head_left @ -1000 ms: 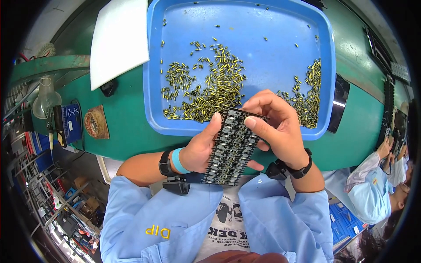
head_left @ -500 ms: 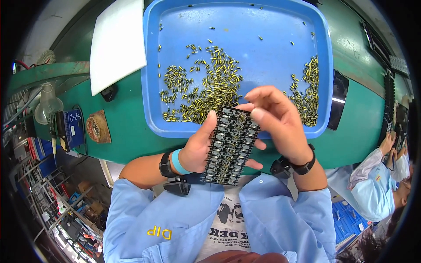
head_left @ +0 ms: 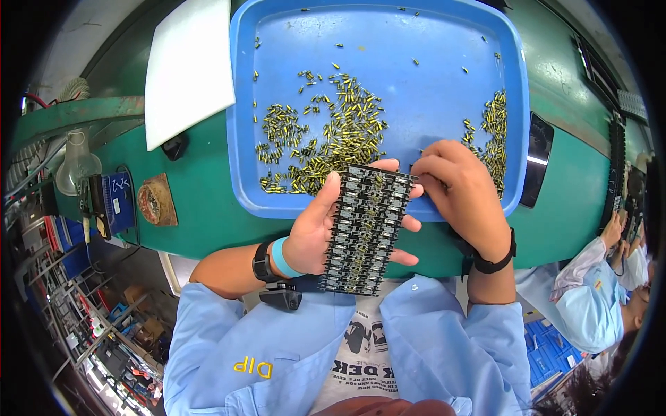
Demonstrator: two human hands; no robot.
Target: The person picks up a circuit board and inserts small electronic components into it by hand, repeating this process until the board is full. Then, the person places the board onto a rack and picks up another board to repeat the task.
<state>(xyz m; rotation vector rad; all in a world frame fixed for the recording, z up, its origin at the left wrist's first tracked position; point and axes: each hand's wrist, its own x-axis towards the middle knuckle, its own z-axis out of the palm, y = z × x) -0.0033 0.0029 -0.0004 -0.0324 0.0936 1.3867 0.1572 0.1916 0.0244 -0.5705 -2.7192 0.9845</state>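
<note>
My left hand [head_left: 320,229] holds a dark rectangular circuit board panel [head_left: 366,232] upright from below, thumb on its left edge and fingers showing past its right edge. My right hand [head_left: 461,197] rests at the panel's upper right corner, fingers curled over the near rim of a large blue tray [head_left: 388,35]. Whether its fingertips pinch a part I cannot tell. In the tray lies a heap of small yellow-green components [head_left: 333,139], and a second, smaller heap [head_left: 494,132] sits at its right side, just beyond my right hand.
The tray rests on a green bench [head_left: 201,194]. A white sheet [head_left: 186,66] lies to its left, a brown round pad [head_left: 156,201] and a blue box [head_left: 114,197] further left. A black device [head_left: 538,159] sits right of the tray. Another person in light blue [head_left: 590,291] works at right.
My right hand has slid from over the panel's top to its upper right corner, at the tray's near rim. The panel and my left hand have kept their place.
</note>
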